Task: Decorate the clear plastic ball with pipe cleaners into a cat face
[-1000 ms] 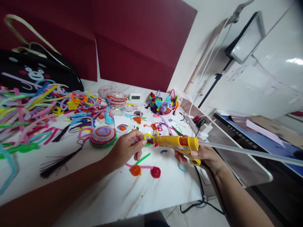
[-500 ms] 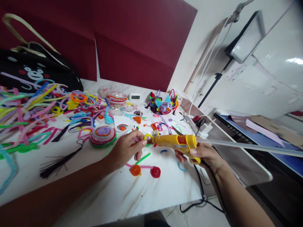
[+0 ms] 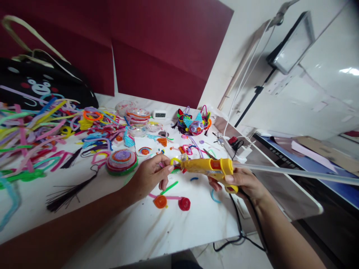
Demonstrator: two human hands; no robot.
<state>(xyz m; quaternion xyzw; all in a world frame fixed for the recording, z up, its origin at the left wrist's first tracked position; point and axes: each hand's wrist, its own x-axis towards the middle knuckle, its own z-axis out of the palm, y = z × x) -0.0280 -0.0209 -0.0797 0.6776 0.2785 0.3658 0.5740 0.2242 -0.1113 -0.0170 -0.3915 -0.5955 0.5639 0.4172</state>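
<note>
My right hand (image 3: 238, 181) is wrapped round the handle of a yellow glue gun (image 3: 207, 167), with a long clear glue stick (image 3: 280, 171) coming out of its back. The gun's nozzle points left, at a small yellow pipe-cleaner piece (image 3: 176, 161). That piece is pinched between the thumb and fingers of my left hand (image 3: 150, 173). Below the hands, an orange coil (image 3: 160, 201) and a red coil (image 3: 184, 204) lie on the white table (image 3: 134, 231). A green pipe-cleaner piece (image 3: 170, 187) lies just above the orange coil.
Tangled pipe cleaners (image 3: 47, 130) and a black bag (image 3: 42, 82) fill the left. A striped round piece (image 3: 122, 161) sits beside my left hand. Behind are a small clock (image 3: 159, 114) and colourful ornaments (image 3: 195, 121). A power strip (image 3: 238, 149) is at right; a black cord (image 3: 238, 224) hangs below.
The glue gun and my right hand have shifted very slightly. My left hand keeps its pinch in nearly the same place.
</note>
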